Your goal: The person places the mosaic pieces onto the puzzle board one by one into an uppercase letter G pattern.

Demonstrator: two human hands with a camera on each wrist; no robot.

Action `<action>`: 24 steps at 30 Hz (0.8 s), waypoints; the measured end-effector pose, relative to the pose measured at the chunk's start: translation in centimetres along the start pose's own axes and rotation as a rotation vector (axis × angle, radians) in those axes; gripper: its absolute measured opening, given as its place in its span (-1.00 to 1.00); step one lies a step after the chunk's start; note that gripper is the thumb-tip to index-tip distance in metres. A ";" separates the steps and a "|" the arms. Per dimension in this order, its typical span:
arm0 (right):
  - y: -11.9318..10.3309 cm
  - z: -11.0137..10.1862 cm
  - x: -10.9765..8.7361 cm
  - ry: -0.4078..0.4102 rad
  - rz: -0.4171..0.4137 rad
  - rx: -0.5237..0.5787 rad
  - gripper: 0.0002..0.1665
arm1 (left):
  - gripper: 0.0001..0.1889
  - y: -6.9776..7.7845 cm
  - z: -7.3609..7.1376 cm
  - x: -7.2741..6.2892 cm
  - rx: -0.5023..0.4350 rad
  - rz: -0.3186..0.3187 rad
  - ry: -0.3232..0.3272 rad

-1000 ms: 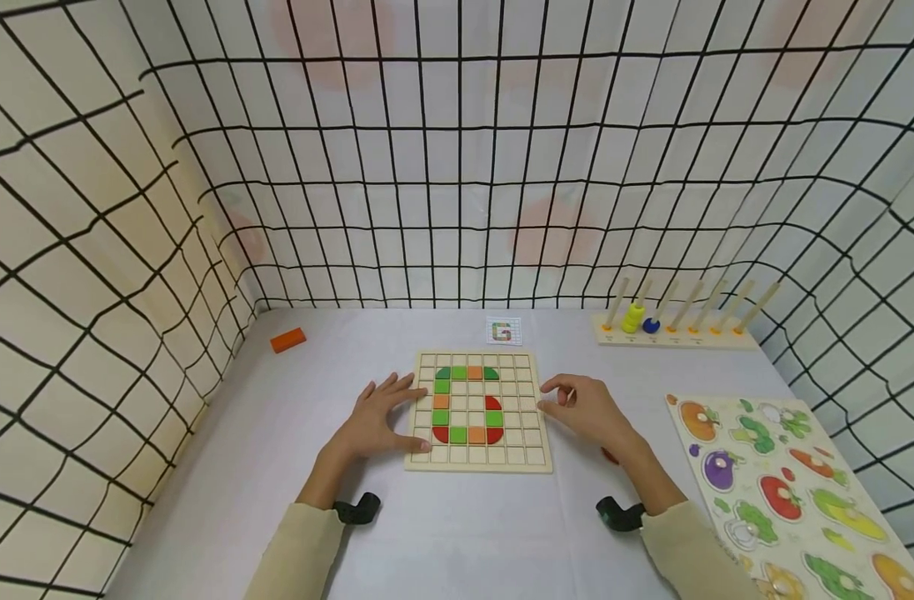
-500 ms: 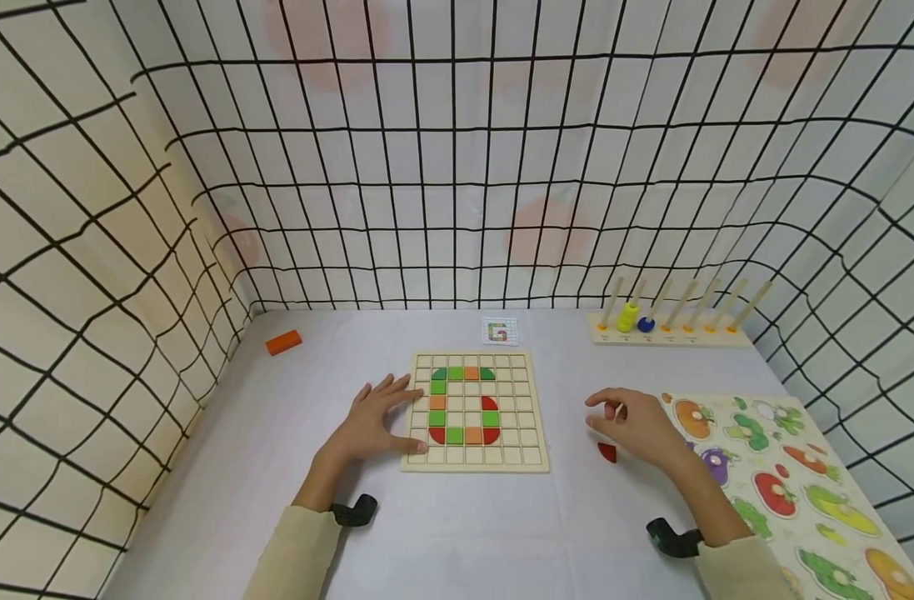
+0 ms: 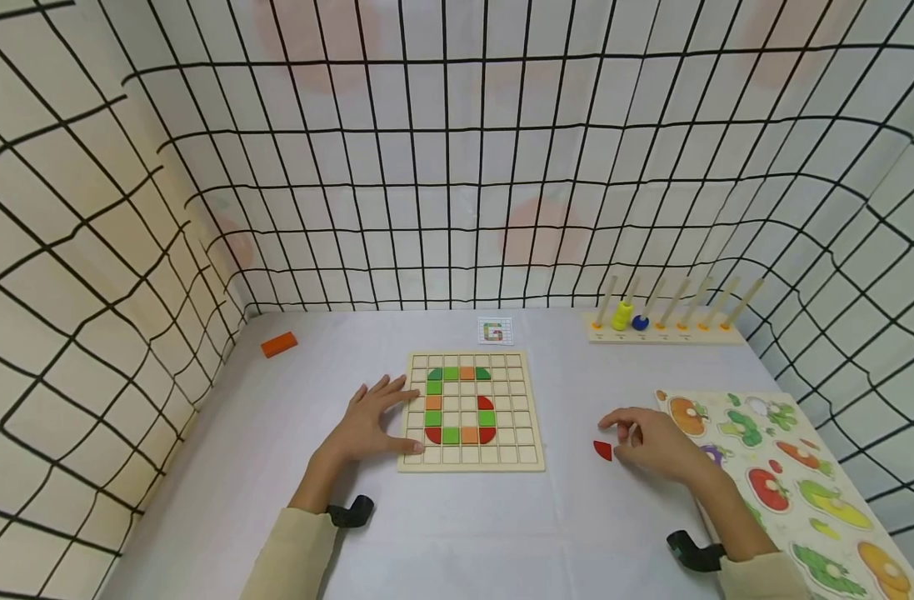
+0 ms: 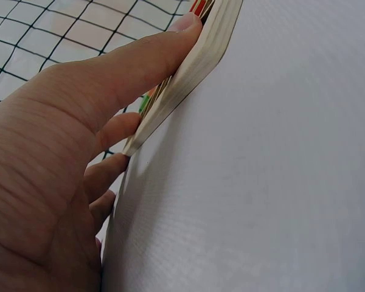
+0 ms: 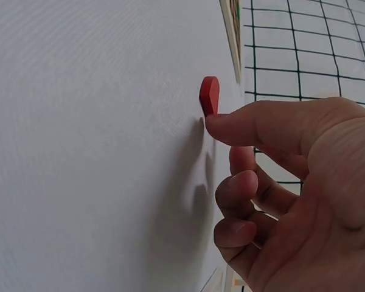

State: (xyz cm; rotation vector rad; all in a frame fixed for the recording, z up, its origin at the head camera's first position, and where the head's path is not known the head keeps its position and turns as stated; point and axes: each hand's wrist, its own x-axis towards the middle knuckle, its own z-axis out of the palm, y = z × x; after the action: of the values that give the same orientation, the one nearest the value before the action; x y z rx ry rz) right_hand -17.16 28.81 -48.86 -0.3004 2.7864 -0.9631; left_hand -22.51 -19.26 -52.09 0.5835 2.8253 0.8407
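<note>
A wooden grid board (image 3: pixel 512 417) holds green, orange and red tiles laid out in a G-like shape. My left hand (image 3: pixel 365 427) rests at its left edge, fingers spread and thumb on the lower left rim; the left wrist view shows the thumb over the board's edge. To the right of the board, a red quarter-round tile (image 3: pixel 602 450) lies on the white table. My right hand (image 3: pixel 655 442) is right beside that tile, thumb tip at its edge and index finger above it, the two apart. In the right wrist view the other fingers are loosely bent.
A small pattern card (image 3: pixel 495 331) lies behind the board. An orange block (image 3: pixel 279 344) is at the back left. A peg counting stand (image 3: pixel 666 335) with yellow and blue beads stands back right, and a vegetable puzzle board (image 3: pixel 794 450) lies at the right. Black netting surrounds the table.
My right hand has left the grid board's right edge and moved right and down to the loose red tile, uncovering it. The left hand stays on the board.
</note>
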 end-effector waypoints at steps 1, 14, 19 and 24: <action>0.0 0.1 0.1 -0.010 0.006 0.010 -0.63 | -0.01 0.0 0.0 0.0 0.000 0.000 0.000; -0.2 1.1 1.1 -0.077 -0.043 0.029 -0.56 | -0.02 0.0 0.0 0.0 -0.006 -0.002 0.000; -0.7 1.3 1.0 -0.084 -0.052 0.025 -0.63 | -0.02 0.0 0.0 0.0 -0.007 -0.003 -0.005; -0.9 1.5 1.2 -0.062 -0.043 0.008 -0.71 | -0.02 -0.1 0.0 0.0 -0.003 -0.002 -0.005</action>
State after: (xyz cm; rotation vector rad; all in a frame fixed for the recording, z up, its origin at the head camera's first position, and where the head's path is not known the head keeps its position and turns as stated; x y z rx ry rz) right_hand -17.84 26.95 -49.57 -0.3832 2.7301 -0.9569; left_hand -22.56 -19.32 -52.19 0.5811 2.8194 0.8422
